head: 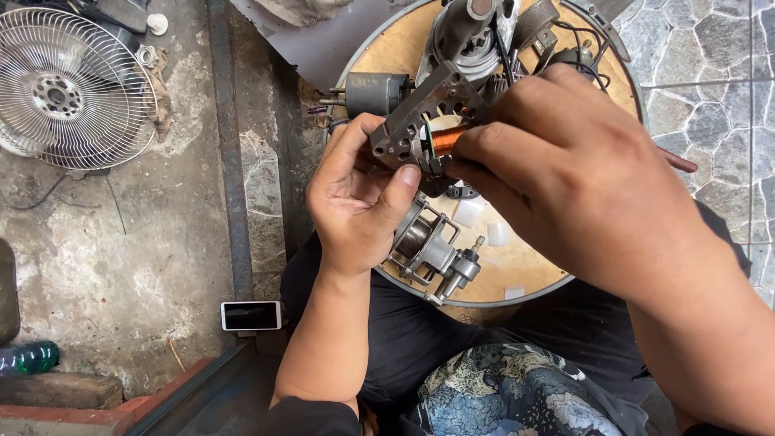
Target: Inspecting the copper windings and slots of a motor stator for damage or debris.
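Note:
My left hand [355, 202] grips a square grey metal motor stator [424, 113] with copper windings [446, 139], thumb pressed on its lower corner. From the right, my right hand [557, 161] reaches over it, fingertips pinched at the copper coil. Both hands hold the part above a round wooden tray [517, 274] with a metal rim. Below my left hand, a silver motor housing with a shaft [432, 254] lies on the tray. My right hand hides the stator's far side.
More motor parts and black wires [476, 32] crowd the tray's far side, with a small grey motor [375, 90] at its left. A white fan grille [69, 89] lies on the concrete floor at top left. A phone [251, 316] and a green bottle [32, 357] sit lower left.

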